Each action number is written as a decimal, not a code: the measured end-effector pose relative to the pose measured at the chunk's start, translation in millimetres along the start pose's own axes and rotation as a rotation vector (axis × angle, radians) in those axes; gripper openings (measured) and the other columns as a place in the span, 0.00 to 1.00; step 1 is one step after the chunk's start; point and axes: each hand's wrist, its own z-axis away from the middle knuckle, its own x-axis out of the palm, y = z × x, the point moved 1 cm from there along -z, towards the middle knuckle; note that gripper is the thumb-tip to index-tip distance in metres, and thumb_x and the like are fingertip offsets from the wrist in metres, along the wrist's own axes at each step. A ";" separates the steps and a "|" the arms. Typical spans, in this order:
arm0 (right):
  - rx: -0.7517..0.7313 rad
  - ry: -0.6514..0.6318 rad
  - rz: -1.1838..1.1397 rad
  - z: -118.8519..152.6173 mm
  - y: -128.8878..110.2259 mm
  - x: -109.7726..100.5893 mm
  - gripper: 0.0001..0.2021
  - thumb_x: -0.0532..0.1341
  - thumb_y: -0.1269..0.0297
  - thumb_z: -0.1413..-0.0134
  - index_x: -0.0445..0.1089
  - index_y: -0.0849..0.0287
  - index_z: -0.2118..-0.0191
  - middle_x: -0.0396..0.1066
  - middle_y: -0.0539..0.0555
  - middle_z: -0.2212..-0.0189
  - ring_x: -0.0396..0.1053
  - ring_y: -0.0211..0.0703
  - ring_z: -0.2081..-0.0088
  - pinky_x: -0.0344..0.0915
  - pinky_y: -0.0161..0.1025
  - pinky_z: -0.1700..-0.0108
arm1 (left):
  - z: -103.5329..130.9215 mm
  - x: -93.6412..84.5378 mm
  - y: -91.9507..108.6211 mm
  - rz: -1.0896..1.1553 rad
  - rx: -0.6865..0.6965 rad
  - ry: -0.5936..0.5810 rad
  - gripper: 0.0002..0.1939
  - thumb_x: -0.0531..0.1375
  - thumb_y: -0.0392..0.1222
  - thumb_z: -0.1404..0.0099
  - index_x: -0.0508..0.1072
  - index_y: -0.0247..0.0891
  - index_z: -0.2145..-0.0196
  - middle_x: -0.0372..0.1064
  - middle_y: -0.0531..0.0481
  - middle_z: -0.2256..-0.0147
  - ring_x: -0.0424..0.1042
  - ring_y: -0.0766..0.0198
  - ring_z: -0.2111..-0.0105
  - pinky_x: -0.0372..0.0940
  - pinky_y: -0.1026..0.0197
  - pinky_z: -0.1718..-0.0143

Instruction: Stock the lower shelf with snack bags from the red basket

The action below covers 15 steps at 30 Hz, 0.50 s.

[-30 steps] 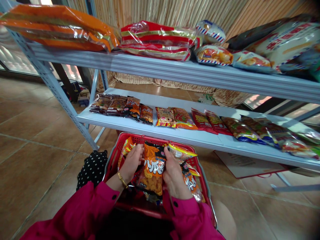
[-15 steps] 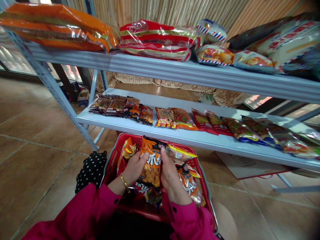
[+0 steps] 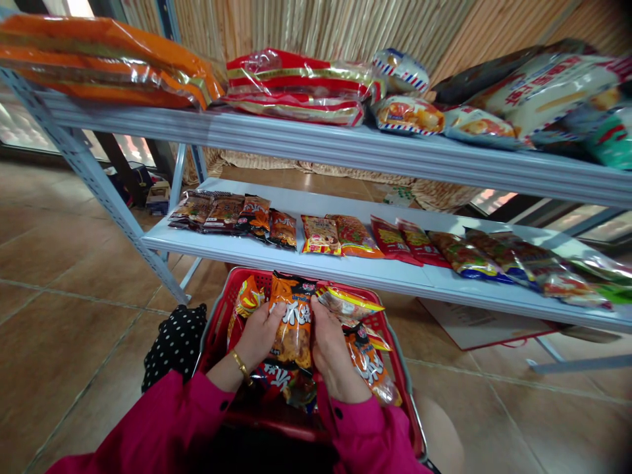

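Observation:
An orange and black snack bag (image 3: pixel 292 329) is held upright between my two hands, over a red shopping basket (image 3: pixel 217 329). My left hand (image 3: pixel 261 332) grips its left edge, thumb on the front. On the opposite edge my right hand (image 3: pixel 330 339) is closed, thumb near the top right. Inside the basket lie several more packets: a similar orange snack bag (image 3: pixel 371 368) right of my right hand, a yellow-edged clear packet (image 3: pixel 348 301) behind it, and a red and yellow packet (image 3: pixel 248 296) at the back left. Packets under the held bag are partly hidden.
Beyond the basket, a lower shelf (image 3: pixel 237 252) carries a row of snack packets, among them brown bags (image 3: pixel 224 212) and red packets (image 3: pixel 395 238). Larger bags lie on the upper shelf (image 3: pixel 296 141). A metal upright (image 3: pixel 108 191) stands left; a flat board (image 3: pixel 484 322) lies beneath the shelf.
The view has shifted slightly, so the shelves, basket and hands sit a little further left. Both hands keep hold of the same snack bag, with little visible movement.

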 end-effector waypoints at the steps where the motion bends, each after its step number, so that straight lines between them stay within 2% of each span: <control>1: 0.003 -0.018 -0.001 0.9 -1.5 1.3 0.15 0.69 0.52 0.58 0.73 0.59 0.69 0.78 0.52 0.73 0.76 0.48 0.64 0.71 0.42 0.61 | 0.0 -0.3 -0.1 -0.022 0.020 -0.006 0.16 0.62 0.54 0.43 0.79 0.39 0.66 0.76 0.47 0.72 0.71 0.56 0.72 0.63 0.61 0.69; 4: 0.006 -0.085 0.010 4.7 -7.3 6.4 0.15 0.70 0.54 0.59 0.73 0.59 0.68 0.78 0.52 0.72 0.76 0.47 0.65 0.71 0.42 0.61 | 0.9 0.1 1.0 -0.080 0.099 -0.036 0.16 0.60 0.54 0.41 0.79 0.39 0.64 0.77 0.46 0.67 0.72 0.55 0.66 0.63 0.60 0.65; 6: -0.004 -0.081 0.020 6.7 -10.5 9.2 0.16 0.72 0.56 0.63 0.73 0.59 0.67 0.78 0.51 0.73 0.76 0.47 0.66 0.71 0.41 0.62 | 2.0 1.1 2.3 -0.129 0.130 -0.043 0.17 0.59 0.54 0.39 0.78 0.39 0.63 0.77 0.46 0.64 0.72 0.55 0.66 0.63 0.60 0.64; 9: -0.014 -0.048 0.020 7.6 -12.3 11.2 0.16 0.73 0.59 0.66 0.72 0.59 0.69 0.77 0.50 0.76 0.76 0.47 0.68 0.72 0.41 0.64 | 2.9 2.4 3.3 -0.184 0.125 -0.049 0.18 0.57 0.54 0.38 0.78 0.39 0.63 0.76 0.45 0.66 0.71 0.56 0.68 0.63 0.60 0.66; 15: 0.007 -0.023 0.012 3.4 -9.5 9.0 0.16 0.73 0.60 0.66 0.72 0.60 0.70 0.77 0.51 0.78 0.76 0.47 0.71 0.72 0.41 0.67 | 4.8 1.3 1.7 -0.196 0.090 -0.043 0.20 0.56 0.58 0.38 0.76 0.38 0.64 0.75 0.45 0.68 0.72 0.56 0.67 0.64 0.60 0.66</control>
